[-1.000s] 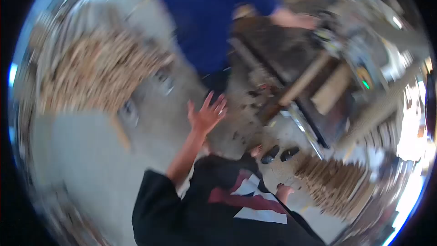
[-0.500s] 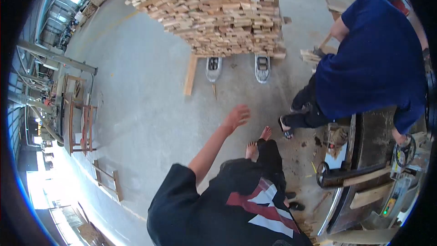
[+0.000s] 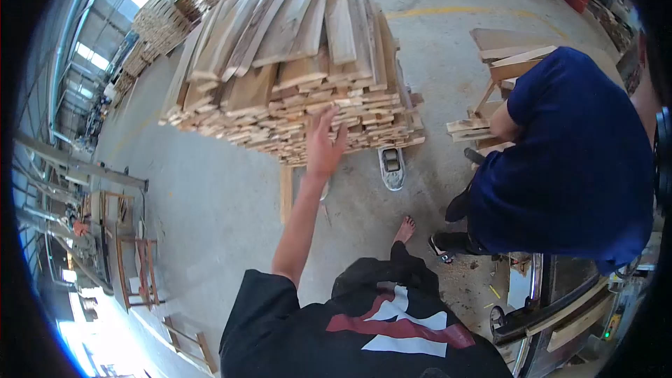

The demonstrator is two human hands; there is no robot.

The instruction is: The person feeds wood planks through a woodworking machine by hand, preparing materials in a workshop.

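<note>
My left hand (image 3: 326, 145) reaches forward with its fingers stretched out and a little apart, holding nothing. It overlaps the near face of a tall stack of rough wooden boards (image 3: 238, 101) in this view. Longer planks (image 3: 294, 24) lie side by side on top of the stack, their ends facing me. My right hand is out of view.
A co-worker in a dark blue shirt (image 3: 560, 161) bends over at my right, near small wood pieces (image 3: 467, 126) and a wooden stand (image 3: 490, 91). A machine with boards (image 3: 577, 322) stands at lower right. A pallet-jack fork tip (image 3: 392, 168) sticks out below the stack.
I have come closer to the stack, and its top now shows. My left hand has risen forward to overlap it. The co-worker is bent lower.
</note>
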